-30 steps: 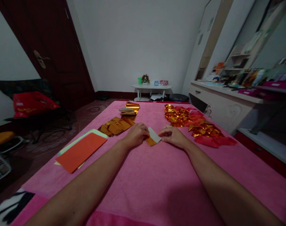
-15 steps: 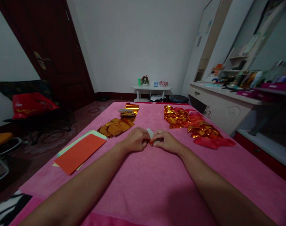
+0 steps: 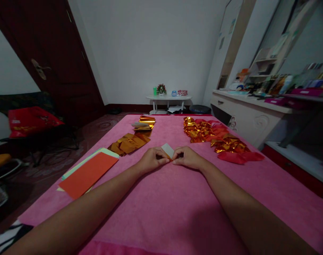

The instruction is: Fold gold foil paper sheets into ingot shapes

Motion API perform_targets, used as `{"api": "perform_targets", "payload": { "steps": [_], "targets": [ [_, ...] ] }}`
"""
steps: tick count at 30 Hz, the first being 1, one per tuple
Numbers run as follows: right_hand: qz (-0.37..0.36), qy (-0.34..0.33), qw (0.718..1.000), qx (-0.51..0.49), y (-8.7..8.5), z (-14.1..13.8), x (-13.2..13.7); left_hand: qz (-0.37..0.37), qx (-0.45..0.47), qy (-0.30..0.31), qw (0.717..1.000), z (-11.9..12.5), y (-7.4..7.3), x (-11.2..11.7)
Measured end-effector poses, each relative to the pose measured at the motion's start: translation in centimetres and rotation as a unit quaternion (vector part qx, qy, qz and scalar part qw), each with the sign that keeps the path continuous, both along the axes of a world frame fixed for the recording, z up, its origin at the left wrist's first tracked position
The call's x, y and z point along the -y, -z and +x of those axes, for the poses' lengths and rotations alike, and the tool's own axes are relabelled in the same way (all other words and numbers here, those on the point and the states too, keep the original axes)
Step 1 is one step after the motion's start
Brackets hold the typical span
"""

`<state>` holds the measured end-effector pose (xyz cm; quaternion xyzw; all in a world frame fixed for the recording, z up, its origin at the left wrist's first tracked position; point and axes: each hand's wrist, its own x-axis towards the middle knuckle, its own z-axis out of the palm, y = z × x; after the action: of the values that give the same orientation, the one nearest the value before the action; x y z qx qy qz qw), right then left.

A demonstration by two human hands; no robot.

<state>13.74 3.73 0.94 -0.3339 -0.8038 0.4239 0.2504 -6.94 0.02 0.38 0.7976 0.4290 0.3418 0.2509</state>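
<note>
Both hands meet at the middle of the pink cloth, on a small piece of paper (image 3: 168,150) with a pale face and a gold-orange lower edge. My left hand (image 3: 154,158) pinches its left side between thumb and fingers. Its right side is pinched by my right hand (image 3: 186,157). The fingers hide part of the lower edge, where the paper looks folded. Just beyond my left hand lie flat dull-gold foil sheets (image 3: 129,143). To the right of my right hand sit crumpled shiny gold foil pieces (image 3: 197,130) and red pieces (image 3: 232,158).
A stack of coloured paper with an orange sheet (image 3: 89,174) on top lies at left. Folded gold foil (image 3: 146,121) sits at the far edge of the pink-covered table (image 3: 161,212). A white dresser (image 3: 246,109) stands at right, a small white table (image 3: 169,97) behind.
The fingers have shifted along the paper's lower edge, and more of its pale face shows. The whole view has moved slightly, so the surroundings sit a little further left.
</note>
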Motion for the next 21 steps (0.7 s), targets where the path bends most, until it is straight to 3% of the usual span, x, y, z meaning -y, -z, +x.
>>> {"api": "perform_targets", "payload": {
  "steps": [5,10,21],
  "targets": [
    [-0.037,-0.008,0.998,0.057,-1.4,0.8,0.0,-0.029,0.023,0.013,0.999,0.0,0.0,-0.3],
    [-0.018,0.013,0.994,0.11,-1.9,1.0,-0.1,-0.042,0.014,-0.005,0.999,0.3,0.0,-0.4],
    [0.022,0.078,0.974,0.209,-2.1,0.2,0.1,-0.001,-0.059,-0.102,0.993,0.9,0.8,-1.1]
  ]
}}
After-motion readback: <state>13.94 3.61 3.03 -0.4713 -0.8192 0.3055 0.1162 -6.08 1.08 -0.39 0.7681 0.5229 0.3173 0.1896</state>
